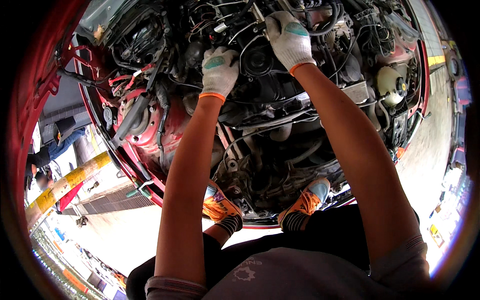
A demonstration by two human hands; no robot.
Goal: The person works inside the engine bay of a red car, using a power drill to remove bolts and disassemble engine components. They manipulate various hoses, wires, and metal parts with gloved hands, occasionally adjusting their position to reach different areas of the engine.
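Both my hands wear white knit gloves with orange cuffs and reach into the engine bay of a red car. My left hand (220, 72) is curled closed at the near side of the engine (240, 95), its fingertips hidden among dark parts. Further up and to the right, my right hand (290, 40) is closed beside a silver metal rod (258, 13); whatever its fingers hold is hidden beneath the glove. Between the hands lies a round black engine part (258, 61), with thin pale tubes (243, 50) running past it.
Red-sleeved cables (132, 80) and a black hose (135, 117) lie at the left. A whitish reservoir (389, 85) with a black cap sits at the right. My shoes (222, 202) stand within the front frame. Beyond the car, a yellow post (70, 182) and another person (44, 177) show at left.
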